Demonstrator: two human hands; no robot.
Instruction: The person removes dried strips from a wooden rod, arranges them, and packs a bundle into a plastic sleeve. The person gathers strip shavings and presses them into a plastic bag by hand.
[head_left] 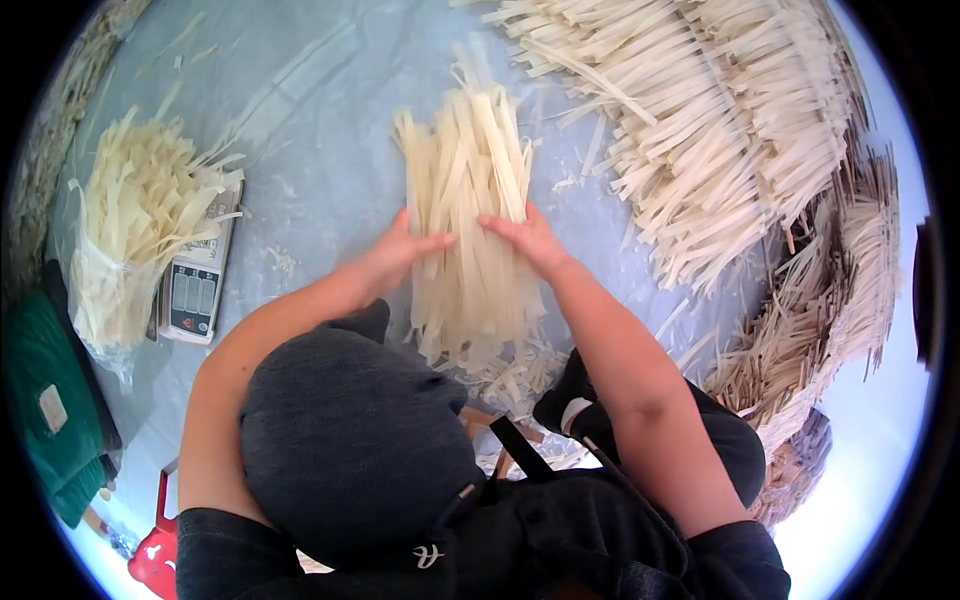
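Note:
A thick bundle of pale, flat strips (470, 180), looking like wide dried noodles, stands between my hands in the middle of the head view. My left hand (398, 255) grips its left side, thumb lying across the front. On the other side my right hand (535, 242) presses in with its thumb also on the front. The remaining fingers of both hands are hidden behind the bundle. Ragged strip ends fan out at the top, and loose strip pieces (510, 378) lie below the bundle's lower end.
At left, a clear plastic bag (105, 300) filled with similar strips stands beside a digital scale (193, 295). Large layered piles of strips (690, 130) cover the upper right. A green bag (55, 400) and a red object (155, 555) are at lower left. Grey sheeting (320, 130) covers the ground.

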